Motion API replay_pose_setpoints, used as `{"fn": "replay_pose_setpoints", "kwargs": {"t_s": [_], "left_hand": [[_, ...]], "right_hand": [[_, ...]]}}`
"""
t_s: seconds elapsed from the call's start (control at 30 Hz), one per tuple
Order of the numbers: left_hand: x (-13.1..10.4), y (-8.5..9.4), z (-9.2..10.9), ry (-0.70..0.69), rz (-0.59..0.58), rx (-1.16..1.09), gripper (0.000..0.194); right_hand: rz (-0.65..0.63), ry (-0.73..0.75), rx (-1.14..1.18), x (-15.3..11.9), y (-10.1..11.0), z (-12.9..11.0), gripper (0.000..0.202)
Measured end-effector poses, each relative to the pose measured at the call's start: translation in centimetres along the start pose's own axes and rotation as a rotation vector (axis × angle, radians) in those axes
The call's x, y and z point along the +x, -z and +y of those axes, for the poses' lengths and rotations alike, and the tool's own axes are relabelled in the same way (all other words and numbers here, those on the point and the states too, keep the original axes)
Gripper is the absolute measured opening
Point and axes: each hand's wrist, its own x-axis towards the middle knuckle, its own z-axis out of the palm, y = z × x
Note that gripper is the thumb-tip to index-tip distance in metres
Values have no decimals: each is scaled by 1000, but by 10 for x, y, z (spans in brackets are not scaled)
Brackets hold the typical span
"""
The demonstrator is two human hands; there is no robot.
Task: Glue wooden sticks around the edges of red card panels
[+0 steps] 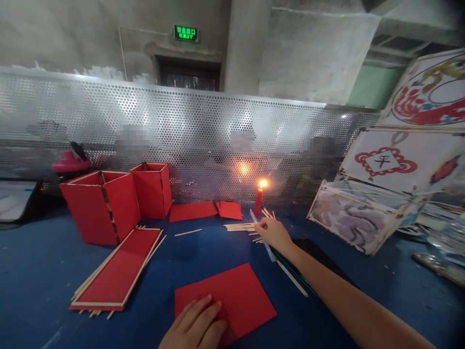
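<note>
My left hand point(198, 324) lies with its fingers stretched out on a sheet of red card point(240, 298) at the near edge of the blue table. Farther off, my right hand point(273, 233) is closed, finger and thumb together, around a translucent whitish stick that looks like a glue stick point(269, 253). Its upper end points up beside a lit red candle point(259, 201). Thin wooden sticks point(238, 227) lie loose under and around that hand.
Two red open-topped boxes point(101, 206) with stick edges stand at left, before them a red panel point(121, 266) framed with sticks. Red card pieces point(194, 211) lie at the back. A picture-covered lantern-like frame point(385, 160) stands at right. A perforated metal screen point(203, 126) borders the table.
</note>
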Motion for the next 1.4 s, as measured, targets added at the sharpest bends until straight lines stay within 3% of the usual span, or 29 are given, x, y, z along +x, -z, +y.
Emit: {"fn": "replay_pose_setpoints", "kwargs": {"t_s": [0.1,0.2,0.3,0.43,0.6,0.73,0.8,0.9,0.97,1.03,1.1,1.2,1.4], "left_hand": [[-1,-1,0,23,41,-19,26],[-1,-1,0,26,35,-29,26],[1,2,1,3,3,-35,27],[10,13,3,-3,55,-74,24],[24,28,9,-27,63,-92,31],[31,24,15,-43,-9,-84,38],[35,23,13,-58,14,-134,40],[47,31,-1,93,65,-214,34],[62,39,-20,278,-18,-184,24],[79,43,-41,338,-42,-139,20],[96,38,-62,359,-81,-96,18],[116,15,-81,342,-149,-24,12],[159,-46,-83,127,-242,12,29]], "right_hand": [[129,6,188,0,15,-8,32],[165,16,415,-8,35,-25,29],[82,12,643,-29,47,-46,30],[-88,-25,826,-70,50,-63,35],[-257,-84,1092,-101,50,-57,36],[-281,-111,1125,-107,49,-47,32],[-266,-117,1172,-109,48,-43,32],[-239,-83,1226,-115,45,-36,35],[-229,-55,1199,-121,44,-30,37],[-225,-42,1153,-127,42,-25,38],[-237,-27,1115,-135,40,-22,36],[-231,58,1034,-146,37,-20,27],[-83,423,405,-154,39,-20,8]]}}
